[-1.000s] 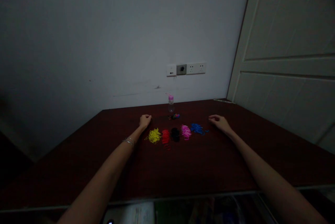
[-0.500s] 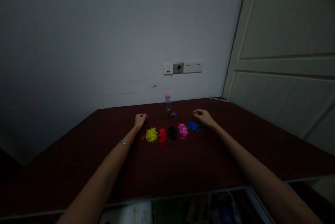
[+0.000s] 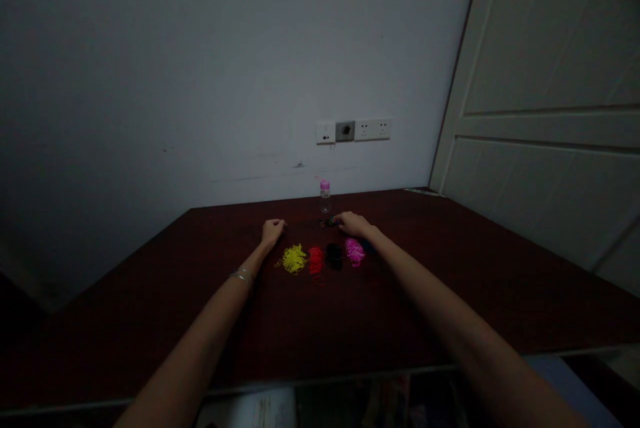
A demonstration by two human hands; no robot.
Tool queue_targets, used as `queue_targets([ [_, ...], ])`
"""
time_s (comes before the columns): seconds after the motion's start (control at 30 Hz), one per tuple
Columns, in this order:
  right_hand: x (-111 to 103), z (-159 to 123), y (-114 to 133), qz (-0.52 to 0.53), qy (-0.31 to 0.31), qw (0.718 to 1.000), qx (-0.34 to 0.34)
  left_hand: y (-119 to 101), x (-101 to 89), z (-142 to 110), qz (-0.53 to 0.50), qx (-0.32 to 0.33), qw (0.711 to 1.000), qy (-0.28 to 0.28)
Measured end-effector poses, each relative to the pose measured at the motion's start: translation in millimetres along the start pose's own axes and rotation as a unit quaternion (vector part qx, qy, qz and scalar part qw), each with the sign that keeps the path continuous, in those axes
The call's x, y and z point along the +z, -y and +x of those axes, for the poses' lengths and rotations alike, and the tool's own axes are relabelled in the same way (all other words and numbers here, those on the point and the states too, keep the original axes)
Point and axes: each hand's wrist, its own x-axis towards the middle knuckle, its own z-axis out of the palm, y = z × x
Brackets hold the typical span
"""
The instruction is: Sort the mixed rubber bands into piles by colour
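Note:
My right hand (image 3: pixel 354 223) is at the small mixed-colour bunch of rubber bands (image 3: pixel 329 222), its fingertips pressed together at the bunch's right end. How many bands they grip is too small and dark to tell. My left hand (image 3: pixel 273 231) rests closed on the table, just behind the yellow rubber bands (image 3: pixel 294 259), and nothing shows in it. Across the middle lie separate piles of red rubber bands (image 3: pixel 315 259), black rubber bands (image 3: pixel 334 256) and pink rubber bands (image 3: pixel 355 251). My right wrist mostly covers the blue rubber bands (image 3: pixel 369 246).
Behind the bunch stands a clear bottle (image 3: pixel 325 200) with a pink cap. The dark red table (image 3: pixel 280 335) meets a wall with power sockets (image 3: pixel 373 129). A door (image 3: pixel 540 168) is on the right. Below the front edge, an open drawer holds a white item (image 3: pixel 273 408).
My right hand has moved left from beside the blue pile to the mixed bunch, its forearm now over the blue bands. My left hand stays put; the view has shifted slightly.

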Motion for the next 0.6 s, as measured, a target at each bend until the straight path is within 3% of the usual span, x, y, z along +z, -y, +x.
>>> queue_targets([
  [0.23, 2, 12, 11, -0.060, 0.033, 0.997, 0.043, -4, -1.1, -3, -0.004, 0.004, 1.000, 0.000],
  [0.6, 4, 17, 12, -0.074, 0.025, 0.997, 0.028, -8, -2.7, -7, 0.008, -0.001, 1.000, 0.005],
])
